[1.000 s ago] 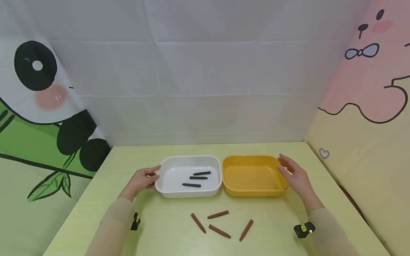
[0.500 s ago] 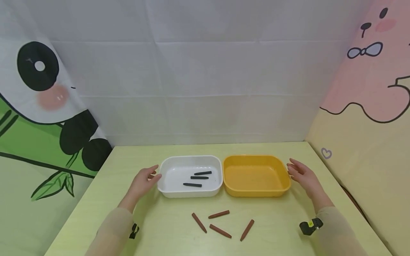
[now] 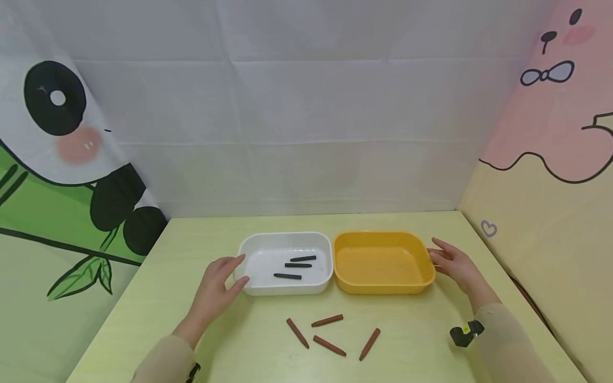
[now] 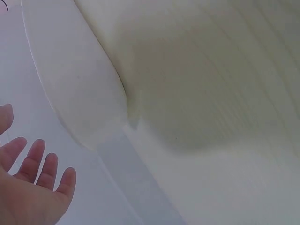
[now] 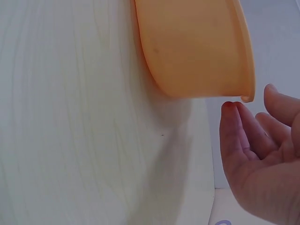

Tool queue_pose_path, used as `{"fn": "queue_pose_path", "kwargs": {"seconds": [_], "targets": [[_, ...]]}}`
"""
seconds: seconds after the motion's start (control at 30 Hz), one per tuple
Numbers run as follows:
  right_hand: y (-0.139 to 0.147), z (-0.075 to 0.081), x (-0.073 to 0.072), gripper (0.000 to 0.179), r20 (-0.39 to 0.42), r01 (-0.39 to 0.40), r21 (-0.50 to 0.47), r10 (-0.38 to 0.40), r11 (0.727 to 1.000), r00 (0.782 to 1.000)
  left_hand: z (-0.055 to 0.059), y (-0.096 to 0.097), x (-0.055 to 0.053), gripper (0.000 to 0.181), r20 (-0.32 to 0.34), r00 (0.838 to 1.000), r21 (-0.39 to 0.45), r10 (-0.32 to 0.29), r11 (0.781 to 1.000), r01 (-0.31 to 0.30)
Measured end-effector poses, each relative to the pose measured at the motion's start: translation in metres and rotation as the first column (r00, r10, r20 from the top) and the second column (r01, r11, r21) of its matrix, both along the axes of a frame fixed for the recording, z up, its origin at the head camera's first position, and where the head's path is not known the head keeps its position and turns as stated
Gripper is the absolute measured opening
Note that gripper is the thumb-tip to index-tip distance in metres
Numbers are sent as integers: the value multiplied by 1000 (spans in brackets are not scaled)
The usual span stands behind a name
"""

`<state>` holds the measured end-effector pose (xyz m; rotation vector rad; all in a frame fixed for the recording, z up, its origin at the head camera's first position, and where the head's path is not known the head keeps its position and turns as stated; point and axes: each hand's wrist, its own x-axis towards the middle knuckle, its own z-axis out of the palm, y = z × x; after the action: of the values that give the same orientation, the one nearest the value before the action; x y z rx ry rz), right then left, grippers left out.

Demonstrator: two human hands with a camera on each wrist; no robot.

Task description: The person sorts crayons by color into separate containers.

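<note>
My left hand [image 3: 213, 291] hovers at the near left side of a white tray [image 3: 256, 268], thumb and index finger spread. In the left wrist view the fingers [image 4: 49, 171] hold nothing and stand apart from the tray's wall [image 4: 79, 75]. Inside the white tray lie three black crayons [image 3: 298, 265]. My right hand [image 3: 457, 268] is at the right end of a yellow tray [image 3: 383, 266]. Its loosely bent fingers [image 5: 232, 124] are close to the rim in the right wrist view; whether they touch it I cannot tell.
Several brown crayons [image 3: 329, 346] lie scattered on the pale yellow table [image 3: 258, 346] in front of the trays. The two trays stand side by side, their ends touching or nearly so. Behind the table hangs a white cloth [image 3: 306, 175], with printed walls at both sides.
My left hand has come off the white tray's end and shifted toward its near left corner, fingers spreading. My right hand has moved outward from over the yellow tray's rim. The crayons stay put.
</note>
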<state>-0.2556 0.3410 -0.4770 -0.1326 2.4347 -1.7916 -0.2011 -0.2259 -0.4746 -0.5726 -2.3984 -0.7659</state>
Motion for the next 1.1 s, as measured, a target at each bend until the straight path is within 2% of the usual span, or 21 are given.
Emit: {"fn": "queue_pose_path", "kwargs": {"seconds": [0.17, 0.3, 0.57, 0.9, 1.0, 1.1], "targets": [[-1, -1, -1, 66, 19, -12, -11, 12, 1000, 1000, -4, 10, 6, 54, -94, 993, -54, -75, 996, 70], [-1, -2, -2, 64, 33, -9, -9, 9, 1000, 999, -8, 18, 11, 54, -118, 981, -77, -156, 986, 147], [1, -7, -4, 58, 26, -1, 35, 0, 999, 1000, -15, 37, 19, 54, -97, 953, -117, -287, 954, 275], [-1, -3, -3, 53, 33, -25, 113, 21, 993, 999, -20, 51, 24, 49, -43, 931, -146, -363, 924, 354], [-1, -2, -4, 53, 31, -42, 111, 39, 993, 999, -24, 54, 24, 50, -13, 915, -149, -404, 905, 397], [1, -2, -4, 54, 39, -68, 113, 64, 991, 997, -29, 57, 22, 53, 16, 891, -152, -453, 880, 450]]}}
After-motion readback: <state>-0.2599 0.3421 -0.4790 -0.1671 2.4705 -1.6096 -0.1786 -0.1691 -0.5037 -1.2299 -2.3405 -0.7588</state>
